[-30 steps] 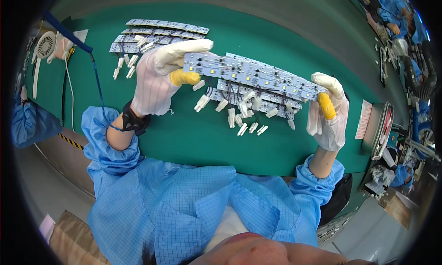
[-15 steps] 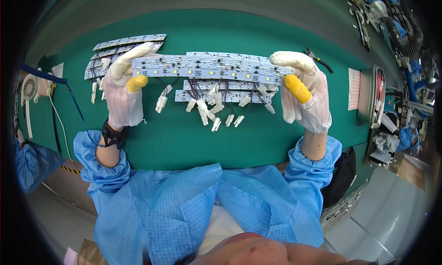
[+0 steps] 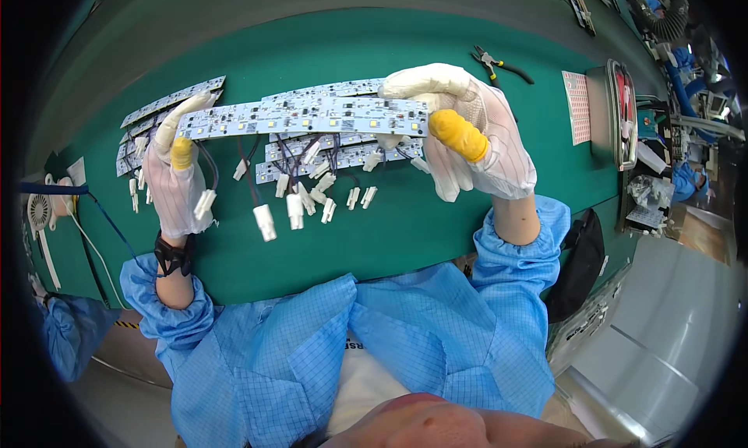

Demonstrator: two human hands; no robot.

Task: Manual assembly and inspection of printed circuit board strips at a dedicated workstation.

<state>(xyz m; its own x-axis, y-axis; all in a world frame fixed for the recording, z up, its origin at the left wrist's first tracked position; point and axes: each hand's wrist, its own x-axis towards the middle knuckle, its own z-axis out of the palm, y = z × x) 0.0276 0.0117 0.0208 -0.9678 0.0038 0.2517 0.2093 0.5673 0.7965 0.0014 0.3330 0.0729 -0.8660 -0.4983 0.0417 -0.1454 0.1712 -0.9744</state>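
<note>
Both hands wear white gloves with yellow covers on the thumbs. Between them a long white LED circuit board (image 3: 304,117) is held up above the table, its component side in view. My left hand (image 3: 173,167) pinches its left end and my right hand (image 3: 475,136) its right end, thumbs on the near edge. Dark wires with white plug connectors (image 3: 265,222) hang below the board. Behind and beneath it, more LED boards (image 3: 273,172) lie on the green mat, partly hidden, with their connectors spread toward me.
Another group of LED boards (image 3: 136,164) lies at the left, partly behind my left hand. Cutting pliers (image 3: 499,65) rest at the far right, near a label sheet (image 3: 576,107) and a metal box (image 3: 621,121). A small fan (image 3: 40,212) stands at the left edge.
The view has shifted, so the table things sit farther left. Both hands still grip the board; its wires and plugs now hang more plainly below it, and my right hand looks larger.
</note>
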